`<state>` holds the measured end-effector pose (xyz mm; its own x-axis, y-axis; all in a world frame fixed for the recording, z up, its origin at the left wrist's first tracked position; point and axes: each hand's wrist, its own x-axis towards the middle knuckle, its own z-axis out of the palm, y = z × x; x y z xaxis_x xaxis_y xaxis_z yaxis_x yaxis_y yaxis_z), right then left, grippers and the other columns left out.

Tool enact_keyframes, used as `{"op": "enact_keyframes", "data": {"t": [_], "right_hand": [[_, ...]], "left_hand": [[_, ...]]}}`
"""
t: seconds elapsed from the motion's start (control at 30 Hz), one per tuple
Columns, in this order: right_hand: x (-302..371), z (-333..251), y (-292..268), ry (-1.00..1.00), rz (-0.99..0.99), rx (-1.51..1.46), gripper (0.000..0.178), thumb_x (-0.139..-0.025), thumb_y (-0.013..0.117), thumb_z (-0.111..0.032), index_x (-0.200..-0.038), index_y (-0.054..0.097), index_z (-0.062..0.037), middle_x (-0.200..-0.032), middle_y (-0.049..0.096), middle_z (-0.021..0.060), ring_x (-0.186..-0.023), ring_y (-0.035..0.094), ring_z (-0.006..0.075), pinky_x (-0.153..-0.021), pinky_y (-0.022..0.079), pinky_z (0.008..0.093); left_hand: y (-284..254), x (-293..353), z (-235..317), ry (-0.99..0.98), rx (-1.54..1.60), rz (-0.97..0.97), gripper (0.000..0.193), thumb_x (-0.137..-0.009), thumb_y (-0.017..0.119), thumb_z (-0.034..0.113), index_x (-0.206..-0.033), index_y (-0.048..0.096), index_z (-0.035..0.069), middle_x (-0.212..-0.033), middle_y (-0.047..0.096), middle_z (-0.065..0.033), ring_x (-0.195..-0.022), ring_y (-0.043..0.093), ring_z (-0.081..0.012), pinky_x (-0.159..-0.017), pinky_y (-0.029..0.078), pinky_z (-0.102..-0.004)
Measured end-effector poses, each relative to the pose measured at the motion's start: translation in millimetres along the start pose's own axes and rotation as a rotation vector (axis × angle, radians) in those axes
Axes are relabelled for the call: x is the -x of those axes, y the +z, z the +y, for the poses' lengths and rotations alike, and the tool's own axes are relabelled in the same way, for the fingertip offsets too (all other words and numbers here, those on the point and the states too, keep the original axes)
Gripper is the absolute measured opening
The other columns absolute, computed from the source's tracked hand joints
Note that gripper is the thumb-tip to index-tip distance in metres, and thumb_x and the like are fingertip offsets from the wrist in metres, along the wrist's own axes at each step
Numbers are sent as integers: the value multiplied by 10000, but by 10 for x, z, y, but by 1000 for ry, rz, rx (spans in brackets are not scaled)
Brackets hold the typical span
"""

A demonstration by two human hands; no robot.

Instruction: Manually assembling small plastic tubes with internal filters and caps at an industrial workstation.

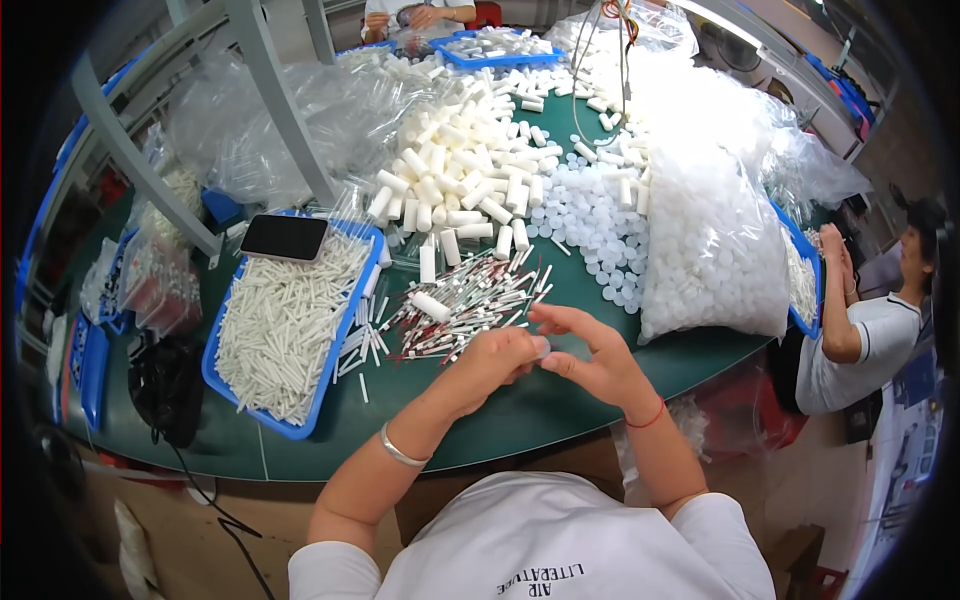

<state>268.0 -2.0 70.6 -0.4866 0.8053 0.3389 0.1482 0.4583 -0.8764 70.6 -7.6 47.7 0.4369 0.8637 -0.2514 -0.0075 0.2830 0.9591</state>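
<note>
Over the front of the green table, my left hand is closed, its fingers curled in; what it holds, if anything, is hidden, though something pale shows at its thumb tip. My right hand faces it with thumb and forefinger spread, the thumb close to the left thumb. Just beyond them lies a heap of thin red-and-white sticks, with one thicker white cylinder on top. Behind the heap is a big pile of white cylinders. Translucent round caps spread out to its right.
A blue tray of thin white tubes stands at left, a phone on its far end. A full plastic bag of caps stands right. Grey metal posts rise at back left. People sit at right and at the far side.
</note>
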Motion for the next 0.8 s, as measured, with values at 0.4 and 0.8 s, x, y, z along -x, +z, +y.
{"op": "enact_keyframes", "data": {"t": [0.4, 0.8], "right_hand": [[35, 137, 279, 360, -81, -913, 434, -888, 679, -228, -1215, 557, 29, -1278, 559, 153, -1088, 602, 228, -877, 532, 373], [67, 258, 334, 473, -194, -1172, 491, -926, 615, -294, -1287, 530, 28, -1285, 561, 164, -997, 605, 194, -829, 525, 358]], "left_hand": [[324, 75, -118, 125, 45, 162, 482, -1013, 343, 444, -804, 557, 66, -721, 494, 6, -635, 421, -82, -557, 322, -242], [214, 66, -296, 55, 309, 31, 522, -996, 361, 435, -702, 535, 40, -611, 480, -4, -532, 408, -73, -474, 323, -233]]}}
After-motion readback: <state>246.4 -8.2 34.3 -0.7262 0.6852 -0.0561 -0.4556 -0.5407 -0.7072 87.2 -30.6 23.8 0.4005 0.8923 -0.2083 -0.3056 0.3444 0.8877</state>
